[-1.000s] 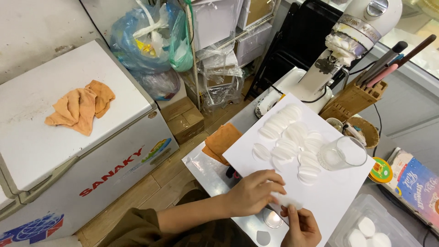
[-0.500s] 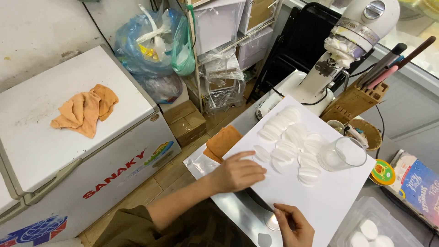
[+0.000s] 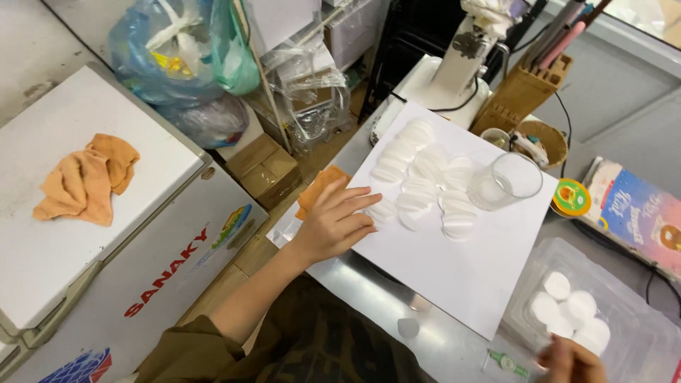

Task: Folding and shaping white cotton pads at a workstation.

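My left hand (image 3: 333, 220) lies flat, fingers spread, on the left edge of a white sheet (image 3: 468, 262) on the metal counter (image 3: 355, 284). Several overlapping white round discs (image 3: 425, 177) lie on the sheet, and a clear glass (image 3: 505, 181) stands upright beside them. My right hand (image 3: 571, 358) is blurred at the bottom edge, next to a clear plastic tray (image 3: 617, 333) holding more white discs (image 3: 567, 308). One loose white disc (image 3: 408, 328) sits on the counter below the sheet.
A white stand mixer (image 3: 454, 64) and a wooden knife block (image 3: 521, 89) stand behind the sheet. An orange cloth (image 3: 318, 191) lies by my left hand. On the left is a white chest freezer (image 3: 85, 234) with an orange rag (image 3: 89, 177); bags and boxes (image 3: 266, 167) crowd the floor.
My left hand slid from the sheet's lower part up to its left edge. My right hand moved away right, off the sheet, to the plastic tray. The view shifted closer.
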